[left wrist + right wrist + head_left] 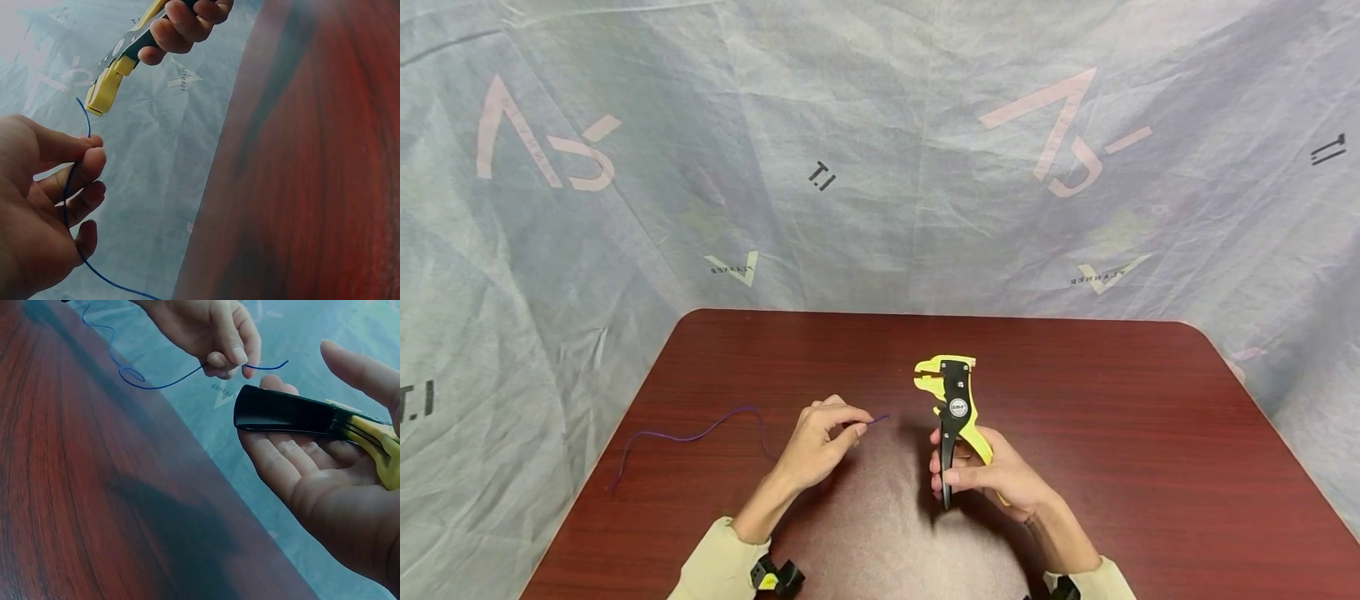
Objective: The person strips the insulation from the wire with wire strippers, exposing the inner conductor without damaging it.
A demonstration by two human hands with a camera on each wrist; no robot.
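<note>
My left hand (pixel 820 446) pinches a thin blue-purple wire (pixel 681 438) between thumb and forefinger. A short free end of the wire (pixel 89 122) sticks out past the fingertips, and the rest trails under the palm and off to the left over the table. My right hand (pixel 1007 479) holds a yellow and black wire stripper (pixel 957 408) by its handles, with its head upward. In the right wrist view, the black handle (pixel 287 411) lies across the fingers and the thumb stands away from it. In the head view, a gap separates the wire's tip from the tool.
Both hands are over a dark red wood-grain table (pixel 1097 392). Behind it and at the sides hangs a pale grey-blue sheet (pixel 880 108) with printed letters. A black device (pixel 788 577) is strapped at the left wrist, by the cream sleeve (pixel 718 567).
</note>
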